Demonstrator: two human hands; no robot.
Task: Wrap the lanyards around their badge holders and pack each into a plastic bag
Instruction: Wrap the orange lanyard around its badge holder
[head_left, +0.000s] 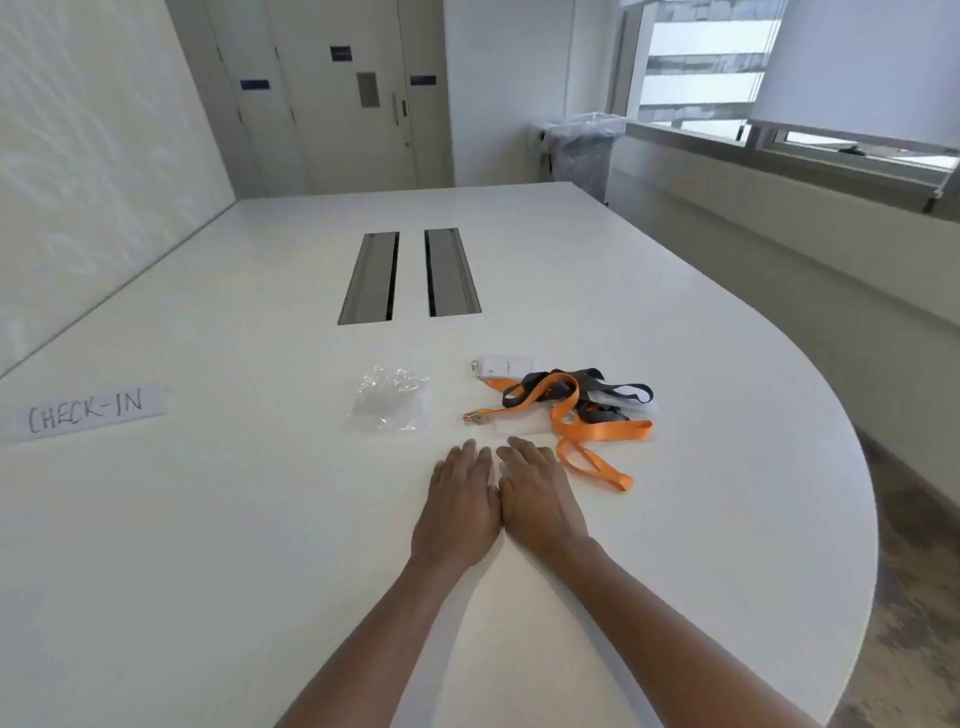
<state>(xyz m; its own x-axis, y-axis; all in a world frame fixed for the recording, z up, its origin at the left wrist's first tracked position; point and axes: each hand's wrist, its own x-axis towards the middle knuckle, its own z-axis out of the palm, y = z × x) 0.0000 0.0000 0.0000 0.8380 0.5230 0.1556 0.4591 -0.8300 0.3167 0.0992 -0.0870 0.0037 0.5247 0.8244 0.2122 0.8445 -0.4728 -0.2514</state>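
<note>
My left hand (461, 499) and my right hand (537, 493) lie flat, palms down, side by side on the white table (208, 519), holding nothing. Just beyond my right hand lies a tangle of lanyards: an orange lanyard (587, 434) loops toward the front, and a dark grey lanyard (582, 387) crosses behind it. A white badge holder (504, 365) sits at the far side of the pile. A clear badge holder (519, 427) lies by the orange lanyard's metal clip. Crumpled clear plastic bags (389, 400) lie to the left of the pile, beyond my left hand.
A paper strip reading CHECK-IN (85, 413) lies at the left. Two metal cable slots (410, 275) sit in the table's middle. The table's rounded edge (852, 467) curves along the right. A lined bin (584, 150) stands by the far wall.
</note>
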